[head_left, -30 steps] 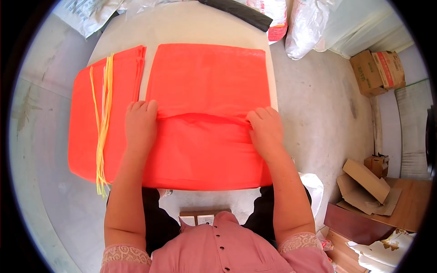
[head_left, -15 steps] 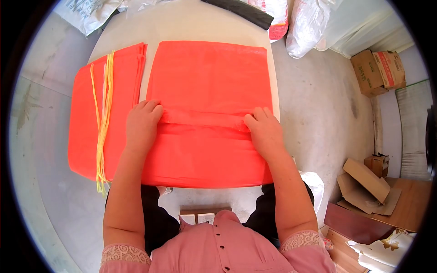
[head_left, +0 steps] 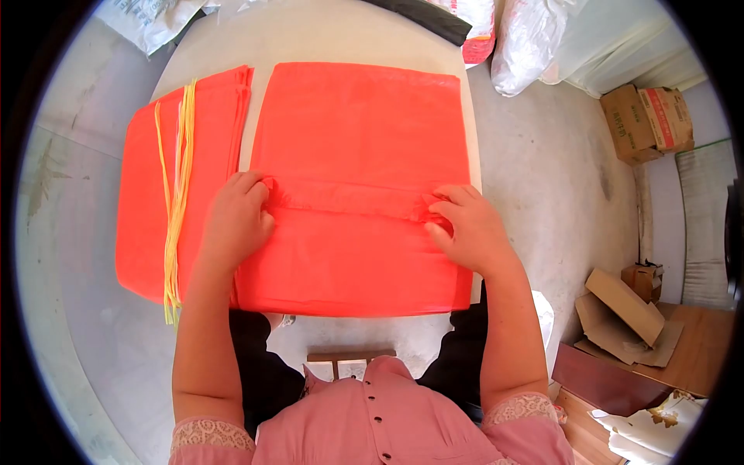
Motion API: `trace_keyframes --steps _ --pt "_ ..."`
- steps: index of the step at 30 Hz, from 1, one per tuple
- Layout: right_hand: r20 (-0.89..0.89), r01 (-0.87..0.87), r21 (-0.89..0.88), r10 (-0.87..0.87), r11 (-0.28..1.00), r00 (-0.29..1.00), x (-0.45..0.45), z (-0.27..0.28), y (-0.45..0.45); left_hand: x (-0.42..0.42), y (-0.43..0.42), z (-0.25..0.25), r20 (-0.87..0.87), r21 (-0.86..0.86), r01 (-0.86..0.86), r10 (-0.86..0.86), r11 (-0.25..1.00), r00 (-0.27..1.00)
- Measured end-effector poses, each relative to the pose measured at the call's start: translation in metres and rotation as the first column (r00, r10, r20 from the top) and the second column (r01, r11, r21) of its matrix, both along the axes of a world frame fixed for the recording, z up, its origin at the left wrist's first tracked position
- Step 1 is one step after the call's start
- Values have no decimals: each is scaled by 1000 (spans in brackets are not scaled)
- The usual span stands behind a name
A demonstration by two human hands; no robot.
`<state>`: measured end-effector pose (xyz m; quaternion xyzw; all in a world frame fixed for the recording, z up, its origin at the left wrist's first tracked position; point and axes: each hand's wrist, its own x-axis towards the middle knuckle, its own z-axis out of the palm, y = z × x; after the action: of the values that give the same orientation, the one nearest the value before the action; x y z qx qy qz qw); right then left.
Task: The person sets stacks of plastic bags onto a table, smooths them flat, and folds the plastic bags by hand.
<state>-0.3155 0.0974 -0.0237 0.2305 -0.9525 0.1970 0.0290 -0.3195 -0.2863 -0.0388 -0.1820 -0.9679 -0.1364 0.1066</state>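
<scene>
A thin red plastic sheet point(head_left: 349, 263) lies on top of a red stack on the table, with a folded band point(head_left: 349, 197) running across its middle. At the band's left end, my left hand point(head_left: 239, 217) is closed on the bunched plastic, its fingers curled. My right hand point(head_left: 473, 229) grips the other end between bent fingers and thumb, where the plastic is crumpled. Left of this stack lies a second red plastic stack point(head_left: 209, 124), with a bundle of yellow strings point(head_left: 181, 178) stretched lengthwise over it.
The pale table point(head_left: 225, 39) shows beyond the stacks. A black roll point(head_left: 426, 17) lies at its far edge. White plastic bags point(head_left: 527, 46) stand behind on the right. Cardboard boxes point(head_left: 647, 124) sit by the wall, and an open carton point(head_left: 628, 318) rests on a wooden surface at lower right.
My right hand has shifted slightly right, its thumb and fingers more apart. My left hand has turned a little and moved slightly left. The band's ends look more bunched.
</scene>
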Motion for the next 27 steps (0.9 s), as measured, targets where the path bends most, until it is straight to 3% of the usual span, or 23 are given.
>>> trace_keyframes --steps 4,10,22,27 --pt "150 139 4 -138 990 979 -7 -9 4 -2 -3 -7 -4 2 -43 43 999 999" --pt "168 200 -41 -191 979 967 -6 -2 0 -4 3 -2 102 -90 -133 142 987 985" --pt "370 202 24 -196 979 908 -11 4 4 -3 10 -5 24 -112 -164 167 980 986" --pt "279 218 -6 -208 976 938 -7 -1 1 -2 12 -6 48 -110 -178 184 978 982"
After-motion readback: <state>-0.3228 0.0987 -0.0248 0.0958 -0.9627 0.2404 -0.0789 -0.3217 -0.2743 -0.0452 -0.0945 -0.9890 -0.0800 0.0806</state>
